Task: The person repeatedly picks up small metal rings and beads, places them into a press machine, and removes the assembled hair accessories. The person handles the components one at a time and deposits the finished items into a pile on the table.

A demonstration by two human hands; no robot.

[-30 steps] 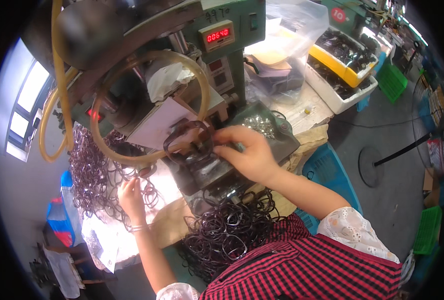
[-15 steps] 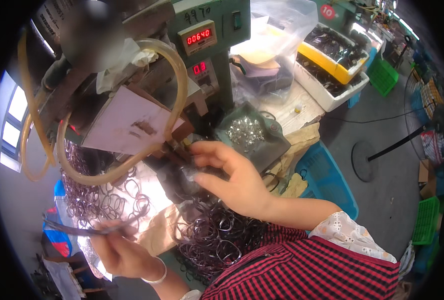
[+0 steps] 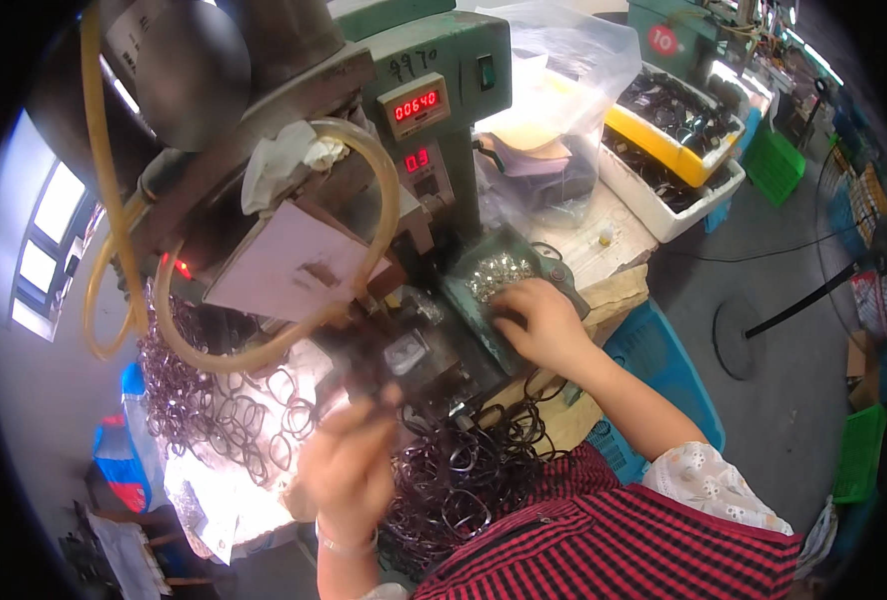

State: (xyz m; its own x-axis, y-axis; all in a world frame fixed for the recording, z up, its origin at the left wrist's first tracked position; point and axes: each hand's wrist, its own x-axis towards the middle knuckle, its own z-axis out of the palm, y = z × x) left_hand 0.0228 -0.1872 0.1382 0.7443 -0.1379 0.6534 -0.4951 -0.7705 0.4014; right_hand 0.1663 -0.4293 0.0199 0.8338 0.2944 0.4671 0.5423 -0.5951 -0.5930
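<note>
My right hand point(image 3: 544, 325) reaches to the dark tray point(image 3: 474, 318) beside the green machine. Its bent fingers close down at a heap of small shiny metal pieces point(image 3: 499, 275); whatever is between the fingertips is hidden. Smeared by motion, my left hand point(image 3: 349, 465) is raised in front of the machine's work area point(image 3: 406, 352), and its fingers cannot be read. Below and between my hands lies a pile of dark glossy hoops point(image 3: 459, 470). More dark hoops point(image 3: 254, 410) spread over the bright surface on the left.
A green machine point(image 3: 444, 70) with red displays stands ahead, a tan hose point(image 3: 389, 190) looping before it beside a pinkish card point(image 3: 284, 262). Right of it are a plastic bag point(image 3: 564, 190), white foam box point(image 3: 674, 215), yellow-rimmed box point(image 3: 664, 145), blue basket point(image 3: 689, 385) and a stand's base point(image 3: 729, 340).
My right hand has left the machine's work area and moved right to the metal pieces. My left hand, which held a dark curved strip, has moved right toward the machine. The view has shifted slightly.
</note>
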